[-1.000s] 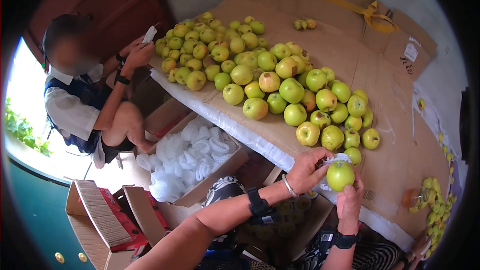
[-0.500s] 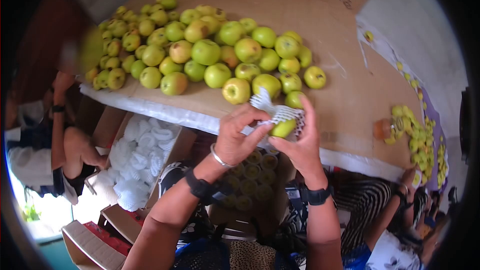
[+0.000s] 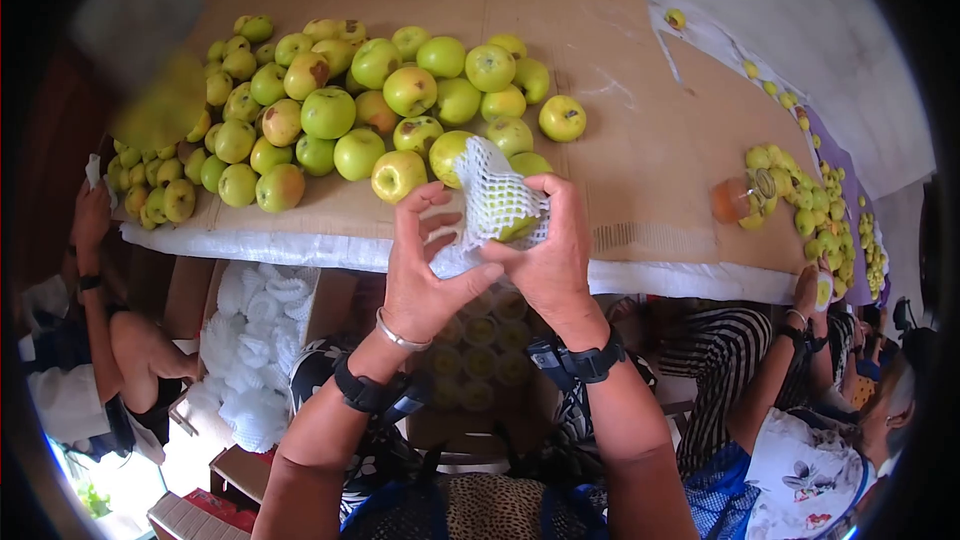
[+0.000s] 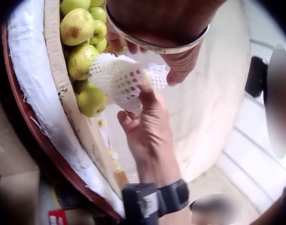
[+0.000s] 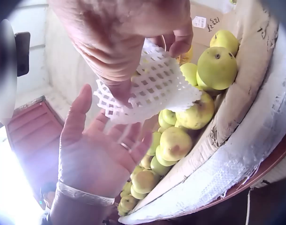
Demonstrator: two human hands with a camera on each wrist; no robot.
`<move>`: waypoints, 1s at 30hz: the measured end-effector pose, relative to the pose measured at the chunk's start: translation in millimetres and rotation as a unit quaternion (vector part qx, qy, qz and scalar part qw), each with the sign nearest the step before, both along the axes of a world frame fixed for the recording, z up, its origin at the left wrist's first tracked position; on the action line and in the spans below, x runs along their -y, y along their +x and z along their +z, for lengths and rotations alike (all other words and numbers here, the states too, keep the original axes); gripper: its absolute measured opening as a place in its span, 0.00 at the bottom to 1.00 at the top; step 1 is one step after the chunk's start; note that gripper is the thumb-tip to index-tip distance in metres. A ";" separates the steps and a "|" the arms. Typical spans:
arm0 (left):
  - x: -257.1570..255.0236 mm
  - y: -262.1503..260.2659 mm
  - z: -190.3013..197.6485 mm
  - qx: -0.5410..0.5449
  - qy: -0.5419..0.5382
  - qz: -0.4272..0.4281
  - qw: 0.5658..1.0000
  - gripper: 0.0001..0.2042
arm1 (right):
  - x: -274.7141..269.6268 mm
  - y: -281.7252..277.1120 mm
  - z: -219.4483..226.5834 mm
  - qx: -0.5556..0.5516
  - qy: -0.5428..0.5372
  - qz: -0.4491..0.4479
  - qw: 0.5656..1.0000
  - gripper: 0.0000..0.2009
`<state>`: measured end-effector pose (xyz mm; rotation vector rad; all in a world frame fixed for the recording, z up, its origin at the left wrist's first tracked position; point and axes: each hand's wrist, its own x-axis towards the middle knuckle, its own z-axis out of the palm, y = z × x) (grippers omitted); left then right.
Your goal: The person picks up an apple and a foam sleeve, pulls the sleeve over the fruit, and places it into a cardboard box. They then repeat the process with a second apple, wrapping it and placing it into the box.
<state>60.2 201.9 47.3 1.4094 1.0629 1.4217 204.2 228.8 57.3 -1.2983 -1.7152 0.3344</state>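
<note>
Above the near edge of the cardboard [image 3: 640, 165], holding a white foam net [image 3: 490, 190] with a green apple [image 3: 517, 230] partly showing through it, pinching both between the thumb and fingers of the right hand [image 3: 560, 270]. Holding the left hand [image 3: 425, 275] spread just beside the net, with fingers apart and gently bent and the thumb near the right one, leaving any touch between left fingertips and net impossible to tell. Wearing a silver bracelet [image 3: 400, 335] on the left wrist and a black wristband [image 3: 590, 358] on the right. Facing a broad heap of apples [image 3: 330, 115], mostly green, some blotched with brown, having the netted one right in front of the nearest of them. Stretching both forearms over an open box [image 3: 480, 350] of round things, too dim to make out well. Having a pile of loose nets [image 3: 255, 340] below the edge to the left, and an amber jar [image 3: 735, 200] beside a second heap [image 3: 820, 205] farther off to the right. Working between a person on the left [image 3: 75, 400], partly cut off by shadow, and another on the right [image 3: 800, 470], in a white flowered top.
</note>
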 end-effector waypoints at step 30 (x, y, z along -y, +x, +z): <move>-15.0 -10.8 -9.1 0.193 -0.024 0.013 0.981 0.33 | 6.9 -20.6 -2.5 -0.054 0.026 0.126 0.990 0.18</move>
